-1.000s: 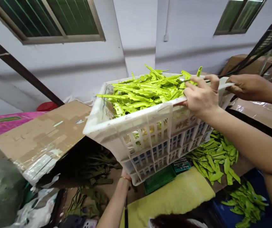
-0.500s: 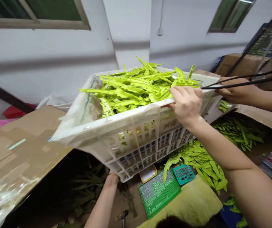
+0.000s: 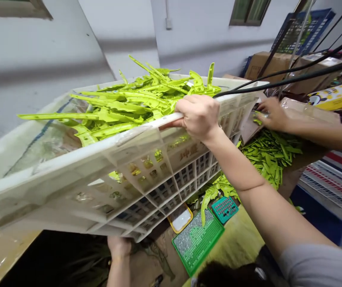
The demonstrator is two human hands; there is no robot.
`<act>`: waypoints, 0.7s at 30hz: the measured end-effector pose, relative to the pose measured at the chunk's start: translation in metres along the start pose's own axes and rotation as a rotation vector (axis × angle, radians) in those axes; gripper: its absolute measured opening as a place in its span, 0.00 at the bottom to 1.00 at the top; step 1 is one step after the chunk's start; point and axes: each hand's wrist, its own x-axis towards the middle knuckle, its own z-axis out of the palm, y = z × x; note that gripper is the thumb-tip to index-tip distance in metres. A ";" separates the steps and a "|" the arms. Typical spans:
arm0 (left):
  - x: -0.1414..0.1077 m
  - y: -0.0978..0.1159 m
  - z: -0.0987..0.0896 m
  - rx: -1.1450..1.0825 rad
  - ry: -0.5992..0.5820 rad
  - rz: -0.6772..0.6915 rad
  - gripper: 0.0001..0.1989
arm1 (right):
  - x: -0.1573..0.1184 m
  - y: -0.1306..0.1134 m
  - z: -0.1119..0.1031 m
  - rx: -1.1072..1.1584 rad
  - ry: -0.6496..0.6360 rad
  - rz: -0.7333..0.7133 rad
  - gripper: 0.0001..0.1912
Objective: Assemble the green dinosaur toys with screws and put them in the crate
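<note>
A large white plastic crate (image 3: 142, 137), lined with clear sheeting, hangs tilted in front of me, heaped with bright green curved plastic pieces (image 3: 135, 97). My right hand (image 3: 199, 116) is closed around its near rim. Low on the left, my left hand (image 3: 119, 246) holds the crate's bottom edge from below, its fingers hidden under the crate. Beneath the crate lie a green perforated tray (image 3: 199, 239) holding small silvery parts, a teal tray (image 3: 225, 209) with small dark parts, and a yellow-rimmed dish (image 3: 180, 218).
Another person's hand (image 3: 274, 113) reaches in beyond the crate's right end, over a pile of green pieces (image 3: 271, 159). Black cables (image 3: 296, 71) cross at upper right. Cardboard boxes (image 3: 266, 65) and a blue crate (image 3: 317, 30) stand behind. A cardboard edge (image 3: 8, 255) is at lower left.
The crate has come nearer and shifted left in view, with both my hands still on it. The other person's hand has left the crate's right end for the pieces beside it.
</note>
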 end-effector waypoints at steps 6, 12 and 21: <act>-0.036 0.028 0.011 0.005 0.170 0.231 0.30 | 0.005 -0.001 -0.007 0.044 -0.045 0.023 0.46; -0.042 0.043 0.024 0.026 0.171 0.282 0.37 | 0.005 -0.001 -0.011 0.069 -0.153 0.020 0.48; -0.032 0.043 0.040 -0.003 0.180 0.320 0.40 | 0.012 0.011 0.004 0.110 -0.168 0.006 0.51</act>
